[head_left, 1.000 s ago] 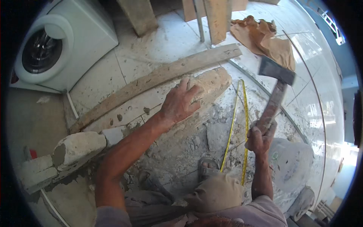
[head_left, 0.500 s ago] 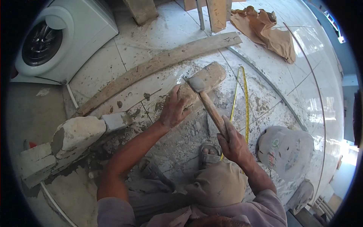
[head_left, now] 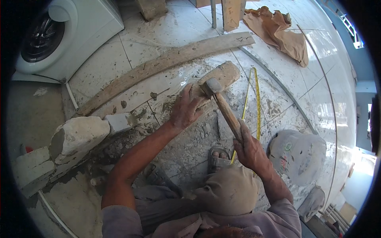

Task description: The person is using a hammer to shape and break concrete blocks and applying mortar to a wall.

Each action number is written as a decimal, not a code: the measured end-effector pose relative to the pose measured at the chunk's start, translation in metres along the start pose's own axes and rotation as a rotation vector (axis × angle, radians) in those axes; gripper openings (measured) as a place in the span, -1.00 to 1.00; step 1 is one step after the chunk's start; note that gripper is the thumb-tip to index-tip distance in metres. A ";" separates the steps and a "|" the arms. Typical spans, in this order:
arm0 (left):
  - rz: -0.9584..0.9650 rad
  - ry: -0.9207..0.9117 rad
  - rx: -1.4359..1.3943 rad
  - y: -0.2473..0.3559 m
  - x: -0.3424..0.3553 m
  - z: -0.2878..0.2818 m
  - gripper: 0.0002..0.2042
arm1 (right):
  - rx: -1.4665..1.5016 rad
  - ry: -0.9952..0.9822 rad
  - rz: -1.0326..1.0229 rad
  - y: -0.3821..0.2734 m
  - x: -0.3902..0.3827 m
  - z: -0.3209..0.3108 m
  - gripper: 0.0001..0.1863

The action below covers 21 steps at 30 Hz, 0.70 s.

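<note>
My right hand [head_left: 251, 147] is wrapped round the wooden handle of a hammer [head_left: 228, 113]. The dusty grey hammer head is over the middle of a rough, pale stone block [head_left: 225, 74]; whether it touches the block I cannot tell. At the block's near left end, my left hand [head_left: 184, 109] grips it, with the thumb and fingers spread around that end. Part of the block is hidden by this hand and the hammer head. A bent yellow measuring tape [head_left: 257, 103] stands out on the dusty floor to the right, running down beside my right hand.
Beyond the block lies a long wooden plank [head_left: 166, 61]. A metal strip [head_left: 278, 83] crosses the tiles at right, near an upturned whitish bucket [head_left: 297, 156]. A low wall with a loose stone chunk [head_left: 81, 137] stands at left, a washing machine [head_left: 85, 31] behind it. Brown paper [head_left: 278, 33] lies far right.
The hammer head has shifted slightly right and tilted, its handle still in my right hand. My left hand has moved slightly right, still at the block's end.
</note>
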<state>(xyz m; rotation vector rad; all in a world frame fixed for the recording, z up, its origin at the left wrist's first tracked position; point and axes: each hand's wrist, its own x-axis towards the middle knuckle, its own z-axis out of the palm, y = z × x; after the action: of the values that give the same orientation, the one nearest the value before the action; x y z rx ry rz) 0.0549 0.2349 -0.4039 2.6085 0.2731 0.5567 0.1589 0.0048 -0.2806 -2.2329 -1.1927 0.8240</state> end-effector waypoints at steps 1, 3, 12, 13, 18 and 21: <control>-0.001 0.001 0.001 -0.001 -0.002 0.002 -0.38 | 0.000 0.000 -0.002 -0.002 0.003 0.001 -0.33; -0.030 0.078 -0.156 -0.004 -0.004 0.010 -0.37 | -0.011 0.053 -0.121 -0.008 0.014 0.001 -0.33; -0.240 0.110 -0.354 -0.008 -0.005 0.011 -0.21 | 0.004 -0.060 -0.030 -0.015 0.003 -0.017 -0.34; -0.239 0.110 -0.357 -0.004 -0.002 0.007 -0.21 | 0.002 -0.059 -0.028 -0.011 -0.006 -0.017 -0.34; -0.318 0.067 -0.247 -0.004 -0.003 0.013 -0.13 | 0.035 -0.002 -0.022 0.023 -0.030 0.001 -0.32; -0.412 -0.006 -0.237 -0.002 0.005 0.009 -0.12 | 0.068 0.096 0.005 0.003 -0.025 -0.005 -0.29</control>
<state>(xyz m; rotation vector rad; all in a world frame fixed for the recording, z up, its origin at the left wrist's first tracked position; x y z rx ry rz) 0.0632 0.2351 -0.4101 2.2378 0.6793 0.4062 0.1529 -0.0185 -0.2716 -2.1950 -1.0989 0.7395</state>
